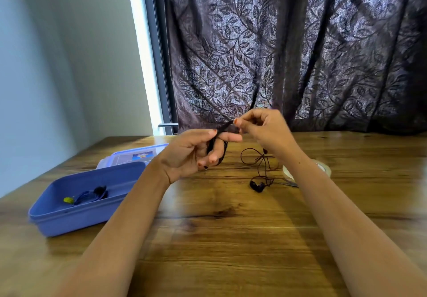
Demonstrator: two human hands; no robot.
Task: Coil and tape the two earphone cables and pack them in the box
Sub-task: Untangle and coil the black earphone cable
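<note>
Hands were both busy with the dark cable [210, 150]. The left hand [191, 155] held its fingers out with several turns of the cable wound around them, and its thumb lay on the turns. The right hand [265, 130] pinched the free strand between thumb and forefinger, just beside the left fingertips. The rest of the cable went down to the table [231, 239], where it lay loose with a small tangle and ended in the earbuds [257, 186]. To coil well, I think the right hand should lay each turn flat beside the last one, with light tension, and open the tangle before it reaches the fingers. The tape roll [324, 168] was partly hidden behind the right forearm. The blue earphone [90, 196] was already inside the open box [92, 215] at the left, with the lid [138, 155] behind it.
</note>
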